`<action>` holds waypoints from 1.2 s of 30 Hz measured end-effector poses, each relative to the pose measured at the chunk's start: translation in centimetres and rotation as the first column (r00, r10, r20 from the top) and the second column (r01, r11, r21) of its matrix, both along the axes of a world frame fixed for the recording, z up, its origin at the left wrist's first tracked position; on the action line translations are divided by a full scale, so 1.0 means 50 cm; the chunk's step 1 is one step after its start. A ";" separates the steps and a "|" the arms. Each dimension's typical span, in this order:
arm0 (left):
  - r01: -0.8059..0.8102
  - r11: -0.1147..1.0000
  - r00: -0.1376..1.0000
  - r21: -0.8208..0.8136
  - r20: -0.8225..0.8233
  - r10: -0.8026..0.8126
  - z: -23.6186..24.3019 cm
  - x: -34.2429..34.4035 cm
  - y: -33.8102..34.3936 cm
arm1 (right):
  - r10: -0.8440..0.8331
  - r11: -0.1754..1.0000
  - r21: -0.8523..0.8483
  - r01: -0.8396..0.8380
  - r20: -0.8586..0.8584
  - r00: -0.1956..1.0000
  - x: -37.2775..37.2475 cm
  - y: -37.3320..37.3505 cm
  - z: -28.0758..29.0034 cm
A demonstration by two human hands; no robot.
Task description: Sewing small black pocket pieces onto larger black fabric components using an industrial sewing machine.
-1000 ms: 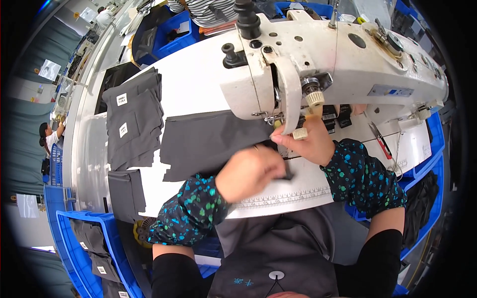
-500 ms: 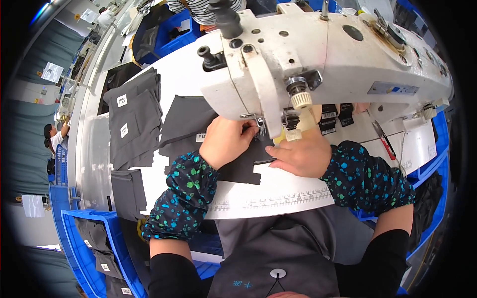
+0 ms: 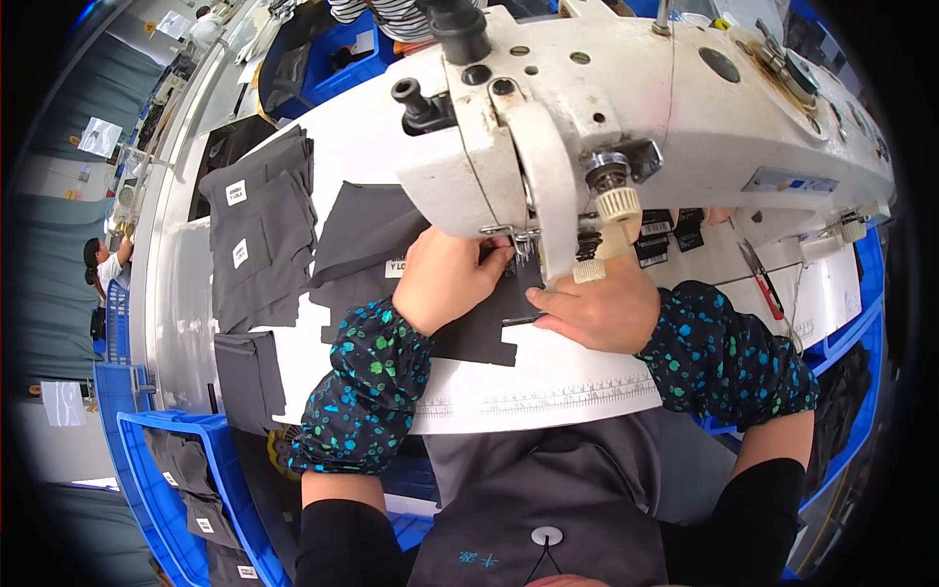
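A dark grey fabric piece (image 3: 367, 220) with a white label lies under the head of a white sewing machine (image 3: 548, 117). Close beside the machine's presser foot (image 3: 525, 242), my left hand (image 3: 448, 279) has its thumb and fingertips pinched together on the cloth. My right hand (image 3: 602, 305) is closed at the fabric's right side, thumb and forefinger near a narrow dark strip along its edge. The machine head partly covers its fingers, and the needle point cannot be made out. Patterned dark sleeve covers are on both forearms.
Labelled grey fabric pieces (image 3: 256, 230) are stacked at the left, with a folded grey piece (image 3: 248, 377) nearer. Red-handled scissors (image 3: 766, 289) and black tags (image 3: 655, 235) lie at the right. A blue bin (image 3: 210, 430) holds more pieces. A ruler scale (image 3: 567, 396) runs along the front edge.
The machine appears slightly further right and lower as the view shifts a little. Both hands keep nearly the same places on the fabric.
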State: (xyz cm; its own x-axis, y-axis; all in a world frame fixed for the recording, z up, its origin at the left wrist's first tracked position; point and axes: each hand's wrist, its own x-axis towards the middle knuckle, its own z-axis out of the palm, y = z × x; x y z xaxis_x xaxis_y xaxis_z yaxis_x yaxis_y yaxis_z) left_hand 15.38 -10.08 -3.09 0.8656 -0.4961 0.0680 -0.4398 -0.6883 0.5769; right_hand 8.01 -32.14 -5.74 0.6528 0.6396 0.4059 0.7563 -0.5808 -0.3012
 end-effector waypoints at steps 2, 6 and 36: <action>-0.012 1.000 1.000 -0.008 -0.010 0.012 0.001 -0.001 0.001 | 0.004 1.000 -0.001 -0.004 0.005 1.000 0.000 0.000 0.001; -0.002 1.000 1.000 0.028 0.019 0.001 0.006 -0.001 -0.001 | -0.009 1.000 0.010 0.009 0.027 1.000 0.000 0.001 0.001; -0.184 0.973 0.861 0.143 0.501 0.089 0.017 0.026 0.047 | -0.176 0.979 -0.084 0.187 0.128 0.976 0.009 0.010 -0.012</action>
